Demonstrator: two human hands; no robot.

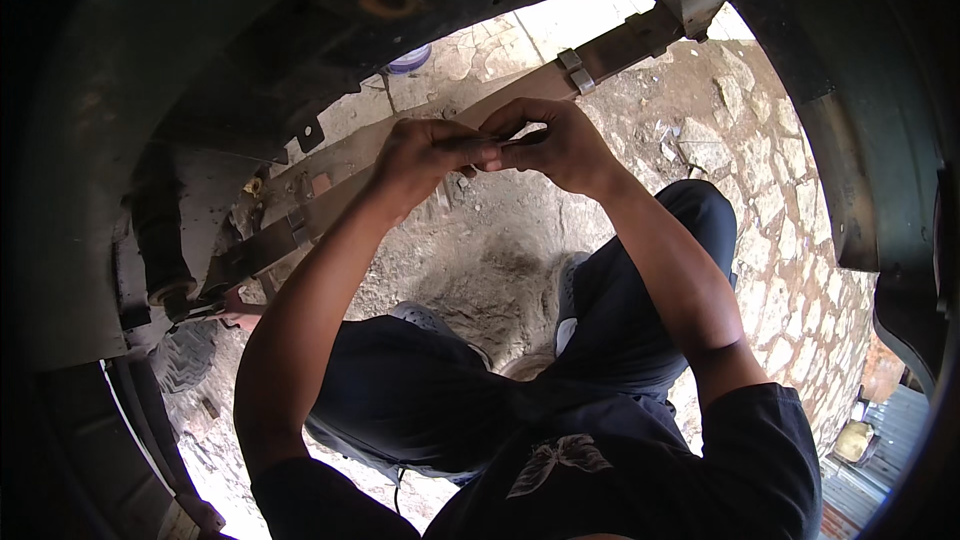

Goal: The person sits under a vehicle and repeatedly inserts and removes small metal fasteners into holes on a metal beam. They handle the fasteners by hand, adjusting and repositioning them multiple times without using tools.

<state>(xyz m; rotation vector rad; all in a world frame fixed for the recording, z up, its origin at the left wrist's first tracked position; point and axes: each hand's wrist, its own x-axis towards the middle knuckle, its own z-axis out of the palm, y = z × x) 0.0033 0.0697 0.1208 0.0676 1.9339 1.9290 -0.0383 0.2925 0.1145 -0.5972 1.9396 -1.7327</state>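
Head view: the L hand [425,152] and R hand [562,145] met fingertip to fingertip in mid-air, fingers bent into a pinch. Couldn't tell whether anything sat btwn the tips; if so, it was v. small & fully covered, so neither a firm grasp nor a bare pinch could be confirmed.

The long flat bar [522,88] passed just beyond both hands as seen from above. Its long axis ran diagonally, from near the left edge of the ground [500,270] up to the ground's top edge, toward the upper R. The R hand was nearer the metal band [577,72] clasped round the bar's upper stretch, w/ the band a little beyond its knuckles; the L hand was nearer the lower stretch. Depth gap btwn hands & bar: unclear, so contact couldn't be judged.

Hidden/cut off: the L hand & wrist blocked the bar's mid part, and the bar's lower end went dark near a cylinder [163,230] hanging at far L. Vehicle panels [835,160] ringed the view & were cropped all round. A tyre [187,355] at the ground's left edge showed only in part. Near it, a bit of what looked like another person's hand [242,312] poked in, too obscured to read. By the ground's top edge, a purplish round container [410,61] was half cut off by the bodywork.
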